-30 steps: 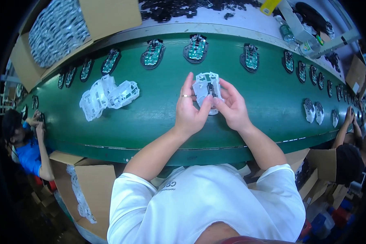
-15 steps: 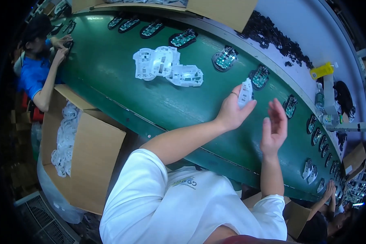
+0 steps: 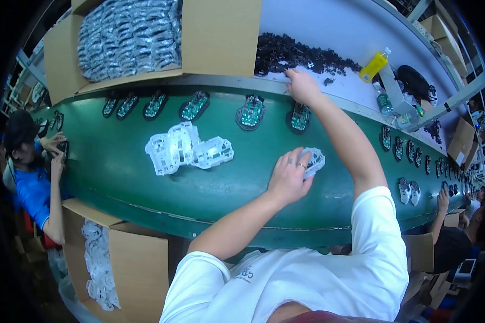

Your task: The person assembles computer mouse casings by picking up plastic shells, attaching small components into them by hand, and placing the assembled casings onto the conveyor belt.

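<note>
My left hand is closed on a white plastic shell, its fingers over the shell's left side, low over the green belt. My right arm stretches across to the far side. There my right hand is at the near edge of a heap of small black parts, with index finger and thumb apart; no part shows clearly between them. Just below it lies a black mouse-shaped base with a green circuit board, and another such base is to its left. Several overlapping white shells rest left of my left hand.
Along the far belt edge runs a row of circuit-board bases. A carton of packed clear-wrapped parts stands behind it. At lower left is a carton of white shells. A yellow bottle stands far right. Co-workers sit at left and right.
My right hand has moved from beside my left hand up to the black parts. My left hand has turned palm down with the shell and lowered it toward the belt. The view has shifted.
</note>
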Motion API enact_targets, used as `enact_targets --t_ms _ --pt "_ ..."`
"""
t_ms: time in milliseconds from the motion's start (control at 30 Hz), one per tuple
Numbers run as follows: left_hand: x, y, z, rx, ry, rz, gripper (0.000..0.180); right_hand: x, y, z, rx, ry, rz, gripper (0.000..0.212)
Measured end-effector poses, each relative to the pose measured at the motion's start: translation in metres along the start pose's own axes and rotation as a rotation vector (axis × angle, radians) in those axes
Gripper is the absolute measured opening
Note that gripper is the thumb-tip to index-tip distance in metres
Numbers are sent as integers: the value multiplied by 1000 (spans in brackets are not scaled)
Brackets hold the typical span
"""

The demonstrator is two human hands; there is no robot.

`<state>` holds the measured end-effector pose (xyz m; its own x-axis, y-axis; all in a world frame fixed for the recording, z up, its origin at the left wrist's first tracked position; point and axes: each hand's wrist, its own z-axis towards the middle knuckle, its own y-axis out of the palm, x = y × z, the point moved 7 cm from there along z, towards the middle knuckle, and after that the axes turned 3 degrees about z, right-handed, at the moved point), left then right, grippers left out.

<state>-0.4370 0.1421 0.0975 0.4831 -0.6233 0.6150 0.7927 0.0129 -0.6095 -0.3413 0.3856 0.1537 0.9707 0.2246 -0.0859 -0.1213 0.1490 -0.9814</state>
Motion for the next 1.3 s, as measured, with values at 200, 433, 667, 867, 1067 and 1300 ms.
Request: enact_targets --t_ms 200,433,667,867,1067,1300 --pt "-1 2 -2 -35 -16 -63 64 28 35 58 112 -49 -38 54" --pt "3 -1 -4 -51 -1 -84 65 5 45 76 36 -52 -196 36" --pt "-5 -5 -6 -42 -21 -144 64 5 -25 -23 587 -215 166 19" --pt "-39 -2 -9 25 -344 -848 38 28 -57 -210 342 -334 461 24" --pt "-51 2 -6 31 -593 -1302 48 52 -25 -297 300 -96 469 14" --pt "-47 5 -4 23 -500 -1226 62 29 -23 -273 242 231 200 38"
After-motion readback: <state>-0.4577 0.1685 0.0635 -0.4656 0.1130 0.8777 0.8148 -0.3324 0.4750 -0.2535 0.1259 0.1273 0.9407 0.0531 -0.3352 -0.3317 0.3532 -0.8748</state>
